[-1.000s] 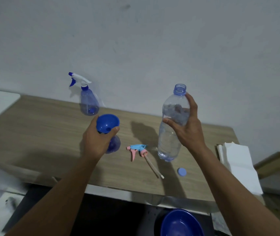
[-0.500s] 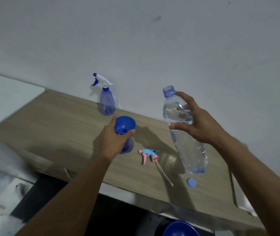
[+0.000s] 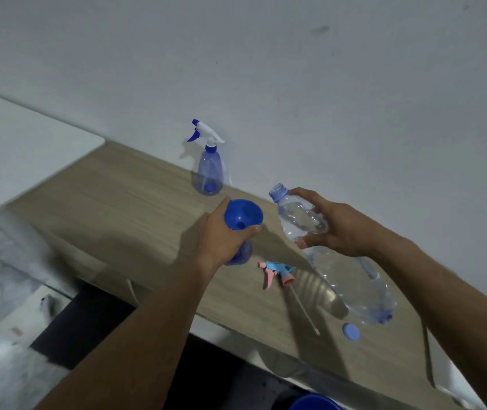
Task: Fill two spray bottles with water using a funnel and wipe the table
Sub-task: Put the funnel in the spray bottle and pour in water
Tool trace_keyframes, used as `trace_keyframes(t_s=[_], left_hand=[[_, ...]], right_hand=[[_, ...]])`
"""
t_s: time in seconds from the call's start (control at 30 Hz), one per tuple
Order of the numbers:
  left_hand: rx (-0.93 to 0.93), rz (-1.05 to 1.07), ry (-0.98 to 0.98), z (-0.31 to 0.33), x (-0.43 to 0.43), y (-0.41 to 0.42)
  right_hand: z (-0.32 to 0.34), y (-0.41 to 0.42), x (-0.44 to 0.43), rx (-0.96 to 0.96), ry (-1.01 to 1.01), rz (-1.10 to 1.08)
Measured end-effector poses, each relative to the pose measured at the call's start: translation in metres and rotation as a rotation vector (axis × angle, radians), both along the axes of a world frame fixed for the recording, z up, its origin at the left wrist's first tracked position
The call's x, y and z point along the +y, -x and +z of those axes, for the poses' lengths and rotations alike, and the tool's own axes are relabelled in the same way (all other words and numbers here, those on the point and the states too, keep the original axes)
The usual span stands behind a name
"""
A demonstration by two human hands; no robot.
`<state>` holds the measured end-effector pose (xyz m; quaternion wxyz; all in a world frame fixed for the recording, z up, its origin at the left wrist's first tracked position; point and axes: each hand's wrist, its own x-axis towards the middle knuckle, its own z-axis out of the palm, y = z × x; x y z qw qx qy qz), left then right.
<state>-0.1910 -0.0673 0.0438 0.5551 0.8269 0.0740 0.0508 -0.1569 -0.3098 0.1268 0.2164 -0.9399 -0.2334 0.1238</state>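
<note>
Water is seen inside a clear water bottle [image 3: 354, 285], which is gripped round its upper body by the right hand [image 3: 343, 229], fingers curled over the shoulder and thumb pressed underneath. The bottle is tipped over, its uncapped neck pointed toward the left hand [image 3: 221, 241] and its base swung back below the right forearm. Whether the base touches the surface [image 3: 135, 208] cannot be told.

The left hand is clamped round the stem of a blue funnel [image 3: 243, 214] and the neck of an open spray bottle [image 3: 240, 254], whose rounded blue body shows just below the fingers and is stood on the surface. The funnel's wide mouth is turned upward above the thumb, with its drain hole visible inside. The water bottle's mouth is held just beside the funnel rim, on the right-hand side and slightly above it, not over the bowl.

Between the two hands and nearer the person, a pink and blue trigger head [image 3: 277, 272] is laid flat with its dip tube stretched toward the near edge. A blue cap [image 3: 351, 332] is left under the right forearm, just beside the water bottle's base. Beyond the left hand, a second spray bottle [image 3: 208, 176] with a white and blue trigger is stood upright against the wall [image 3: 295, 84].
</note>
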Motion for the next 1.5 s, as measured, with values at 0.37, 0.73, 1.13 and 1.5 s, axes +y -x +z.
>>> trace_keyframes(t_s=[0.37, 0.73, 1.13, 1.5], left_hand=[[0.012, -0.025, 0.005, -0.001, 0.004, -0.004], [-0.019, -0.037, 0.012, -0.007, 0.007, -0.009], [0.0, -0.052, 0.024, -0.002, 0.008, -0.007], [0.0, -0.054, 0.013, -0.009, 0.008, -0.01]], right_hand=[[-0.004, -0.011, 0.016, 0.057, 0.147, 0.03], [-0.001, -0.018, 0.024, 0.079, 0.289, 0.062], [0.003, -0.018, 0.026, 0.085, 0.34, 0.048], [0.007, -0.019, 0.023, 0.088, 0.347, 0.053]])
